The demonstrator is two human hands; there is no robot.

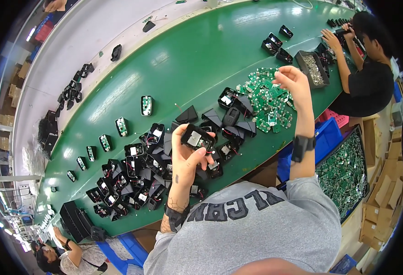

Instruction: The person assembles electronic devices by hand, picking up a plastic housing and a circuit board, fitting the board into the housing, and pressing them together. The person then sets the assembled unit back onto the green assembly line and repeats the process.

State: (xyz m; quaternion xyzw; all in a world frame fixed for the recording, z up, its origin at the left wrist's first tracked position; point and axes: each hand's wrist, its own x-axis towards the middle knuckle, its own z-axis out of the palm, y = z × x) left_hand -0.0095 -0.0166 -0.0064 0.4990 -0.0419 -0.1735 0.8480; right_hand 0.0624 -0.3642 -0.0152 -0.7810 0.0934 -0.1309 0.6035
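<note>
My left hand [186, 160] is closed around a small black plastic housing [195, 137], its open side facing up. Inside it sit a silvery-white block and thin red wires. Over the far right edge of a heap of green circuit boards [268, 103], my right hand [295, 83] has its fingers curled together. Whatever those fingers hold, if anything, is too small to tell. Below and around the left hand lies a large jumble of similar black housings [139, 176], many with wires and pale blocks inside.
Several housings fitted with green boards [121, 126] stand in a row on the green table [178, 64]. A grey bin of small metal parts [312, 68] is at the right, near a co-worker [371, 68]. Another person [71, 256] works at lower left. A board-filled crate [343, 174] stands below the table.
</note>
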